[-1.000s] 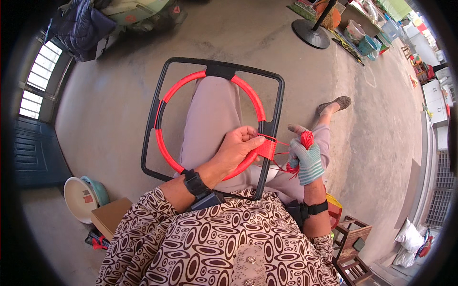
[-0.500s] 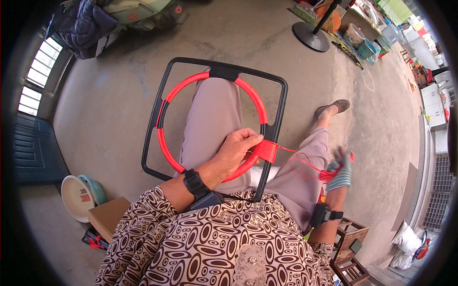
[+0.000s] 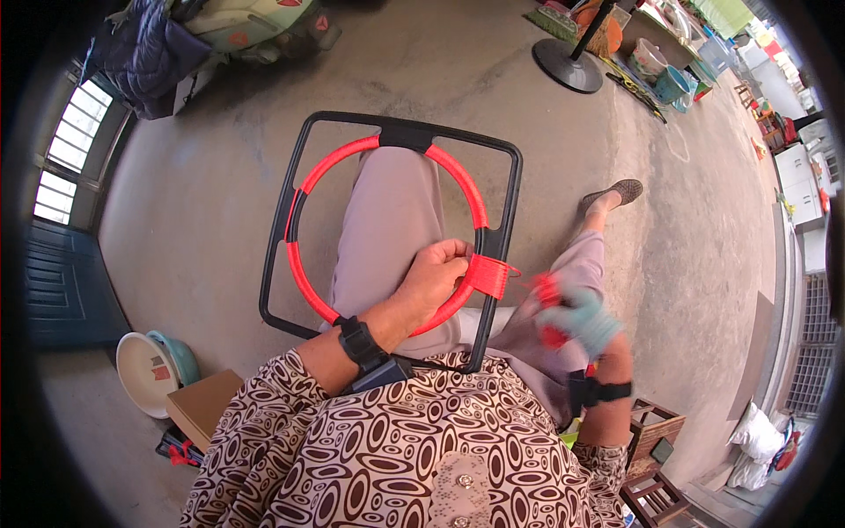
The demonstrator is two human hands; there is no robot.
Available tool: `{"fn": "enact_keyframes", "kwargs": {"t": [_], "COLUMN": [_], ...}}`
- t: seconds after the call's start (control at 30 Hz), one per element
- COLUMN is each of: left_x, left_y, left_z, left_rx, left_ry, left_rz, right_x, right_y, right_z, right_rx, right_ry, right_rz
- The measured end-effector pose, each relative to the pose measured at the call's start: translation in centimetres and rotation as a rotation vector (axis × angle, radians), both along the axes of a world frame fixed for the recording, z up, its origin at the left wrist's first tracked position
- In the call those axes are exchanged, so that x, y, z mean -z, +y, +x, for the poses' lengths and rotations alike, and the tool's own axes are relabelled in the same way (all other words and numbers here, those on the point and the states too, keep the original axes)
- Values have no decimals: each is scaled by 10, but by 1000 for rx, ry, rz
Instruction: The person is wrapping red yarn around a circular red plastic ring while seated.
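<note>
A black square frame with a round inner ring rests over my left knee. Red cord covers most of the ring, with black stretches showing between. My bare left hand pinches the ring's right side, its thumb and fingertips by a band of red cord. That band spans the ring and the frame's right bar. To the right, my right hand, in a striped grey-green glove, is smeared by motion. It is closed around a bundle of red cord, apart from the frame.
At lower left stand a cream basin, a teal basin and a cardboard box. A wooden stool is close on my right. Further off are a black round stand base, buckets and a scooter.
My right hand has swung left and slightly up toward the frame with the cord bundle. The cord stretched between them has gone slack into a short loop. My left hand stays on the ring.
</note>
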State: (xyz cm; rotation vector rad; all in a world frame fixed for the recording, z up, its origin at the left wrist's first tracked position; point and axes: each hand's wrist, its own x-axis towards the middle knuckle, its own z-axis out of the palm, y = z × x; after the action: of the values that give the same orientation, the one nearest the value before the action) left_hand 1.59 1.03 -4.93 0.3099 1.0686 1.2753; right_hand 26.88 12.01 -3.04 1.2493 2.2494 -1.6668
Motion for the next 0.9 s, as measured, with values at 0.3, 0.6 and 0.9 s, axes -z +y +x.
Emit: {"fn": "enact_keyframes", "kwargs": {"t": [0.3,0.6,0.9], "left_x": [-3,-39,-15], "left_y": [1,-5,2], "left_z": [3,6,1], "left_rx": [-75,-281,-384], "left_ry": [235,1084,638], "left_rz": [26,578,239], "right_x": [26,-22,-7], "right_y": [-7,-31,5], "right_z": [-101,-124,-27], "right_rx": [349,-76,76], "right_ry": [402,341,32], "right_rz": [79,1021,871]}}
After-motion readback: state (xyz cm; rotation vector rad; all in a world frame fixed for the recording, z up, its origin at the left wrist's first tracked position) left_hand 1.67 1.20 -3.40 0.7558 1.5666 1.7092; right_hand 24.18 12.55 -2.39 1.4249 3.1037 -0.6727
